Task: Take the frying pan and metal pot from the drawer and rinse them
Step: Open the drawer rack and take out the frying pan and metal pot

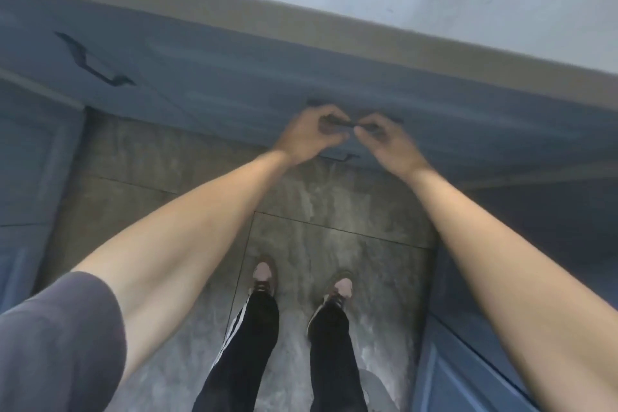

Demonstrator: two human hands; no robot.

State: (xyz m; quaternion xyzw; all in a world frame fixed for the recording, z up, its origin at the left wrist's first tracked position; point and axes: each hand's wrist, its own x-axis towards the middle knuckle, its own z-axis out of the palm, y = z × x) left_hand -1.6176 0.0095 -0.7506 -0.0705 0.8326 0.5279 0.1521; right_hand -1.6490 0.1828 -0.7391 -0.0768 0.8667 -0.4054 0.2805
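A blue drawer front (234, 90) runs under the pale countertop edge (301, 20), and it is shut. Its black bar handle (349, 124) lies between my two hands. My left hand (309, 134) curls its fingers around the handle's left part. My right hand (384, 140) grips the right part, fingers closed over the bar. The frame is blurred by motion. No frying pan or metal pot shows; the inside of the drawer is hidden.
Another black handle (95, 60) sits on the blue front to the left. A lower handle (341, 157) peeks out below my hands. Blue cabinet fronts (30, 160) flank both sides. My feet (301, 281) stand on grey stone floor tiles.
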